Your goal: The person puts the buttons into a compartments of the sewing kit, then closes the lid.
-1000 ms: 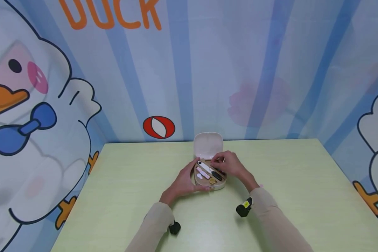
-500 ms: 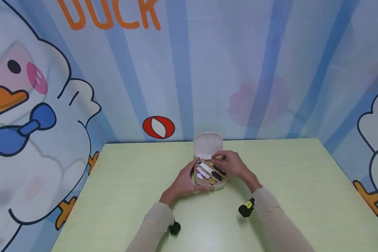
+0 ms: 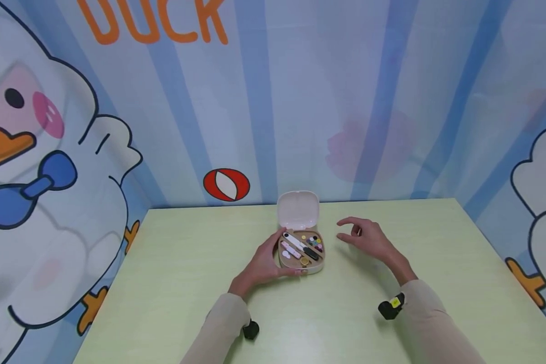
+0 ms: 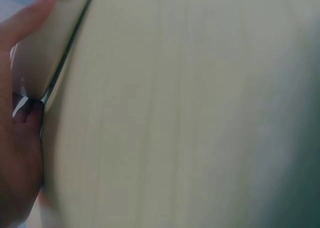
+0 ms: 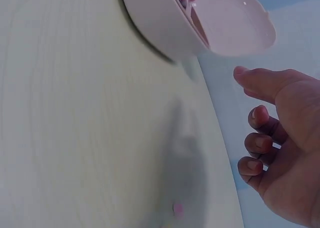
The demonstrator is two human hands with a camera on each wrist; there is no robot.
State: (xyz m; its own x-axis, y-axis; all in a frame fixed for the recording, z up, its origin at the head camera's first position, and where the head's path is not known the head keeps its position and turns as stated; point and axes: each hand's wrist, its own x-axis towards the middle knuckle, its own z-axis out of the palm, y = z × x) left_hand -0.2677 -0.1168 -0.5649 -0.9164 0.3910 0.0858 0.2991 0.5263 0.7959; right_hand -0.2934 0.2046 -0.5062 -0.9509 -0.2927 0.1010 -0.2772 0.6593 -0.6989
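A small pale case (image 3: 317,269) stands on the table with its lid (image 3: 298,210) raised at the back. My left hand (image 3: 263,264) holds it by its left side, thumb along the front. In the left wrist view, this hand (image 4: 22,163) lies against the case wall (image 4: 45,48). Inside are a long white-and-black item (image 3: 296,239), pink-and-white pieces (image 3: 291,250), a gold round piece (image 3: 305,261) and several small coloured round pieces (image 3: 316,240). My right hand (image 3: 370,240) hovers right of the case, holding nothing visible. Its thumb and forefinger are apart, the other fingers loosely curled.
A pale wooden table (image 3: 200,242) lies under both arms, with a printed cloth backdrop (image 3: 300,101) behind its far edge. In the right wrist view, a tiny pink piece (image 5: 178,209) lies on the tabletop. Black wrist cameras (image 3: 251,330) hang below the sleeves.
My right hand has lifted out of the case and moved right, its fingers parting and uncovering the coloured round pieces. My left hand keeps its hold on the case.
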